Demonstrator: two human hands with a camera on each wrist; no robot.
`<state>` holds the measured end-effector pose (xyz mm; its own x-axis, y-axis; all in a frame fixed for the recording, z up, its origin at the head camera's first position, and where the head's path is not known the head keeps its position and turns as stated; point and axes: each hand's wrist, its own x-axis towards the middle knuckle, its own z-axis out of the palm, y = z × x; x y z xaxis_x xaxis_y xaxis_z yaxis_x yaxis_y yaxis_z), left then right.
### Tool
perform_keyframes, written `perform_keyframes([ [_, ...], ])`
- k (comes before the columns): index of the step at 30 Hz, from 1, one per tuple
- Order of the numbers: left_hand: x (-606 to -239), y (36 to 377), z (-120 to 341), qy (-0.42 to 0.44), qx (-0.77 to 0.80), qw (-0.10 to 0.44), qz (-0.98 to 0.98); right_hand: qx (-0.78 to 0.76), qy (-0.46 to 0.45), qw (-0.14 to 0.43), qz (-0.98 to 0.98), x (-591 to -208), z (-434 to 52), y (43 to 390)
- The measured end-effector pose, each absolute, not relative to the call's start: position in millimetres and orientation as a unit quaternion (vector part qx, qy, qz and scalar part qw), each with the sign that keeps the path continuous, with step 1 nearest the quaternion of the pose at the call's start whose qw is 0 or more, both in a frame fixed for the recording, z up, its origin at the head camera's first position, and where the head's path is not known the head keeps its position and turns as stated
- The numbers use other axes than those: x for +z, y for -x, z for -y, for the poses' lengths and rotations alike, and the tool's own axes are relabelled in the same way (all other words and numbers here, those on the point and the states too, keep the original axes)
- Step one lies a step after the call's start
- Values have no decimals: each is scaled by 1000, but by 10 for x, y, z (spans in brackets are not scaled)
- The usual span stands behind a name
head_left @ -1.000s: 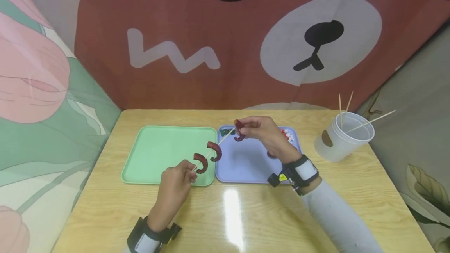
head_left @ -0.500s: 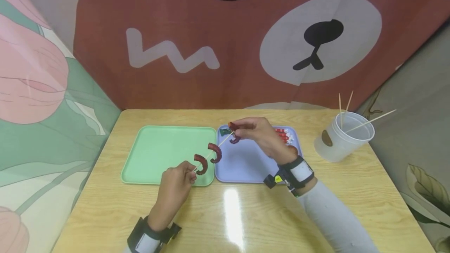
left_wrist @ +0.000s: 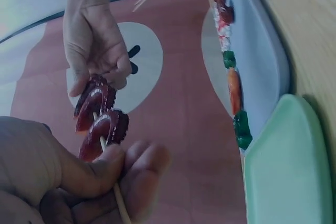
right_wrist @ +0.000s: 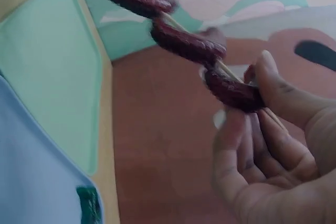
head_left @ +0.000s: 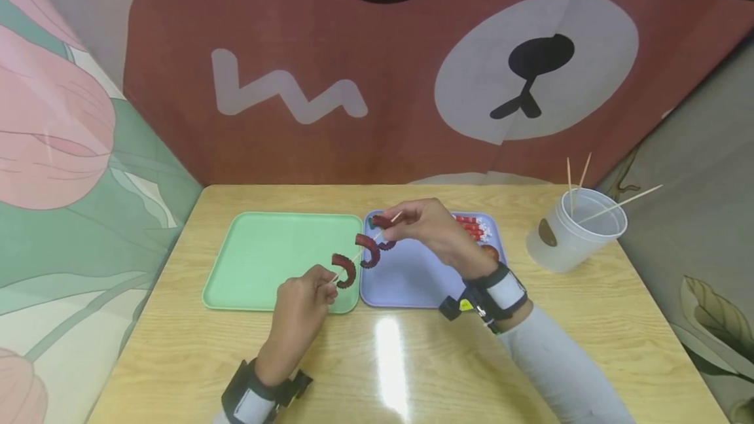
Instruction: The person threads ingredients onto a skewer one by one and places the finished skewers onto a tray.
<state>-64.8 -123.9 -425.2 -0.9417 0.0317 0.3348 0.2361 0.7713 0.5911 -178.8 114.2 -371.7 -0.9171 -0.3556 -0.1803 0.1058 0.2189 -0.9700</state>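
In the head view my left hand [head_left: 303,300] pinches a thin wooden skewer [right_wrist: 229,71] near its lower end, over the green tray's right edge. Two dark red, curled octopus tentacle pieces are threaded on it, a lower one [head_left: 345,271] just past the left fingertips and a middle one [head_left: 369,251]. My right hand [head_left: 432,231] grips a third tentacle piece [right_wrist: 233,92] between thumb and fingers, higher on the skewer. The skewer passes through this piece, and its tip shows beyond, by the right fingers. The skewer slants up to the right.
The green tray [head_left: 265,260] lies left of the blue-purple tray [head_left: 406,280]. On the blue tray are red-and-white pieces [head_left: 471,228], a dark green piece [right_wrist: 89,205] and an orange piece [left_wrist: 234,92]. A translucent bucket [head_left: 565,247] with three skewers stands at right.
My right hand has moved left and slid the third tentacle piece down the skewer, so the tip sticks out behind it. My left hand has shifted slightly right.
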Motion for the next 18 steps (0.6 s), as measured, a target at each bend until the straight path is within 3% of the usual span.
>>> perform_keyframes([
  [11,-4237,687,1282,54,-335,142,930,-638,109,180,-741,-3797,-1106,1807],
  [18,-4279,778,1839,-33,-302,123,945,-593,91,180,-779,-3874,-1279,1819],
])
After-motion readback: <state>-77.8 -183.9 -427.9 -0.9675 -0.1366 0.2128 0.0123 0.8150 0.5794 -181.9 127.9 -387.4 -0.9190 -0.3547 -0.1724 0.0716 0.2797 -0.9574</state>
